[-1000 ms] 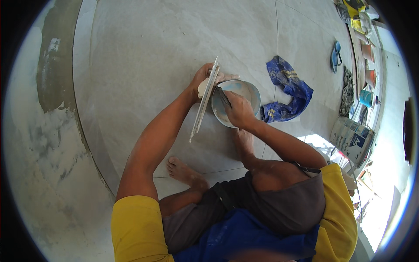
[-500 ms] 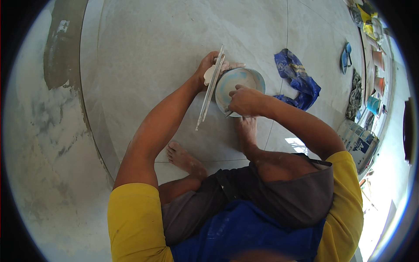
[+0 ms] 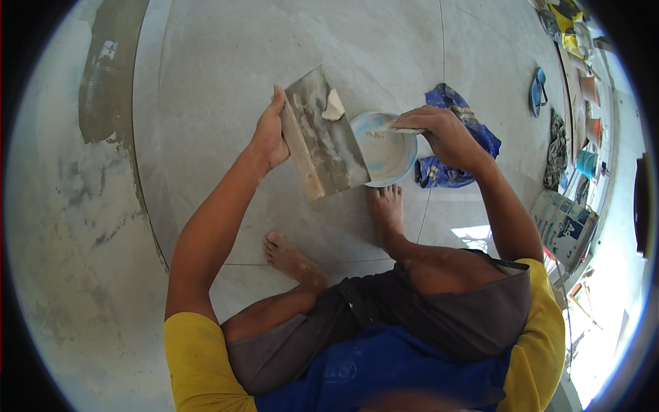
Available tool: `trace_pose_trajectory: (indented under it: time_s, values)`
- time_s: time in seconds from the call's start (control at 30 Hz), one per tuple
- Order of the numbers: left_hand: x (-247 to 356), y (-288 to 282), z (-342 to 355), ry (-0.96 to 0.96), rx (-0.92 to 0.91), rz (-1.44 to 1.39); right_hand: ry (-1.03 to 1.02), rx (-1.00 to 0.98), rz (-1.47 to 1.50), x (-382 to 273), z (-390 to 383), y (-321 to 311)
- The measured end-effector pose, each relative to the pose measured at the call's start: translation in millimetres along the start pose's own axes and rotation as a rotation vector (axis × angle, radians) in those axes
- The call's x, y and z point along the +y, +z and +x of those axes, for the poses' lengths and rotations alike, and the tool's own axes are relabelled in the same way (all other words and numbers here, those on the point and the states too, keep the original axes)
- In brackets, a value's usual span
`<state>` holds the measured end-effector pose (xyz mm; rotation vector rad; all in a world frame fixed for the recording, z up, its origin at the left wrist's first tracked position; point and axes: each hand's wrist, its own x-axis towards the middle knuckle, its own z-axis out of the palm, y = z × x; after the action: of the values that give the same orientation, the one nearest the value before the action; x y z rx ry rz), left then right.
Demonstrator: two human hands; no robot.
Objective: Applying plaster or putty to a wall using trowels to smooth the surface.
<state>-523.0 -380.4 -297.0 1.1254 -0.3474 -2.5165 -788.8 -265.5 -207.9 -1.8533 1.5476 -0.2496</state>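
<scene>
My left hand (image 3: 269, 137) grips a flat rectangular metal trowel (image 3: 322, 151), tilted with its broad, smeared face showing and a lump of pale paste (image 3: 333, 106) near its far edge. My right hand (image 3: 449, 141) is closed on a small scraper (image 3: 408, 130), held over the right part of a pale blue bowl (image 3: 386, 165) with creamy residue inside. The bowl stands on the tiled floor just beyond my right foot, partly behind the trowel.
A crumpled blue bag (image 3: 484, 137) lies right of the bowl. Farther right are blue sandals (image 3: 537, 93), pots (image 3: 589, 89), a teal container (image 3: 585, 163), dark rags (image 3: 556, 151) and a printed sack (image 3: 564, 226). A plastered strip (image 3: 68, 226) runs along the left.
The trowel, earlier edge-on, now shows its broad face with the lump on it, and my left hand moved left. My right hand rose out of the bowl toward the right with the scraper.
</scene>
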Motion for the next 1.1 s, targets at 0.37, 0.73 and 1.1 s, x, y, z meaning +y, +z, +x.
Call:
trace_pose_trajectory:
  time_s: [0.37,0.73,1.1]
  values:
    - [-22,30,-21,-0.040,-0.121,-0.061,-0.304,0.468,-0.045,-41,-5,33]
    - [25,-4,-32,0.215,-0.003,-0.116,0.817,0.581,0.882,35,-73,79]
    - [1,-32,-20,0.109,0.041,0.006,-0.110,0.351,-0.214,23,16,62]
